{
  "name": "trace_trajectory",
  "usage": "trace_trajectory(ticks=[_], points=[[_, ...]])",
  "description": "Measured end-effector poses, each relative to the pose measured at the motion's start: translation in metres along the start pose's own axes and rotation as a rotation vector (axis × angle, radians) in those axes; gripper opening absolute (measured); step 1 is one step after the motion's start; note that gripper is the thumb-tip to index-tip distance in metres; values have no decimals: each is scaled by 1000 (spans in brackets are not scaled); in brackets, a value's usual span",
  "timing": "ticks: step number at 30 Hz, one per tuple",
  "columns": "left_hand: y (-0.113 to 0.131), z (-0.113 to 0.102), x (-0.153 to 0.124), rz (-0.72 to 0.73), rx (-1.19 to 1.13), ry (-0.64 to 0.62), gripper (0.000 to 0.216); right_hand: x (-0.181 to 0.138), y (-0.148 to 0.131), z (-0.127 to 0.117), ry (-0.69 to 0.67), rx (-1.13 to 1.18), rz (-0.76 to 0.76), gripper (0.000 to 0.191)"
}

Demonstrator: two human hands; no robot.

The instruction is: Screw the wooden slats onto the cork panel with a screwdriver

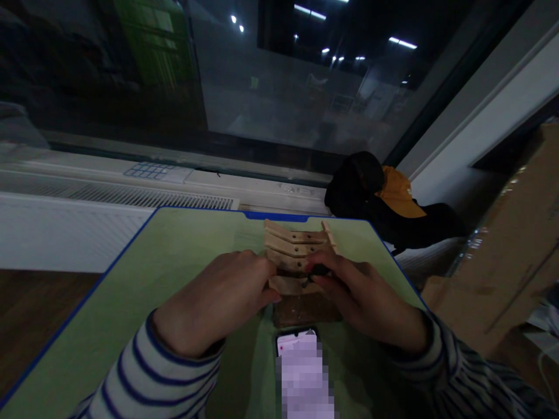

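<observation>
On the green table sits a slatted wooden piece (286, 249) with bent slats and small dark holes along them. My left hand (231, 294) is closed on the left end of its nearest slat (286, 285). The thumb and fingers of my right hand (362, 291) pinch a small black tool (318, 270), whose thin dark tip points down-left at the same slat. The tool's exact kind does not show. A brown wooden block (301, 311) lies just in front of the slats, partly hidden by my right hand.
A phone (297, 336) with a lit, partly blurred screen lies on the green tabletop (187, 244) nearest me. Behind the table are a radiator (65, 227) and a window. A black bag (353, 180) with an orange cap (399, 195) and a cardboard box (510, 250) stand to the right.
</observation>
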State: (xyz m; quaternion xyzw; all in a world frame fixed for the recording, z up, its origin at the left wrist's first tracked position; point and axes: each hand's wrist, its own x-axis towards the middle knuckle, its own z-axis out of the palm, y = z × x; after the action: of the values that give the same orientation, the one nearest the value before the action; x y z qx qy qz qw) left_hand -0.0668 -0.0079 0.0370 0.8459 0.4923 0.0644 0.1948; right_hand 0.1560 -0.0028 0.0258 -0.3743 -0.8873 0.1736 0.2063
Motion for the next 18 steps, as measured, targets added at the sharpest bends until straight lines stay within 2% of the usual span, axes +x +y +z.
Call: trace_trajectory(ticks=[6,10,14,18], points=[[1,-1,0,15,-24,-2,19,-5,3,10,121,-77,-19,29],[2,-3,0,-10,-28,-15,20,-3,3,1,45,-61,31,30],[-1,1,-1,-10,-11,15,26,3,2,-14,-56,-61,43,41],[-9,8,-2,-34,-38,54,40,8,3,-27,-143,-21,-32,43]])
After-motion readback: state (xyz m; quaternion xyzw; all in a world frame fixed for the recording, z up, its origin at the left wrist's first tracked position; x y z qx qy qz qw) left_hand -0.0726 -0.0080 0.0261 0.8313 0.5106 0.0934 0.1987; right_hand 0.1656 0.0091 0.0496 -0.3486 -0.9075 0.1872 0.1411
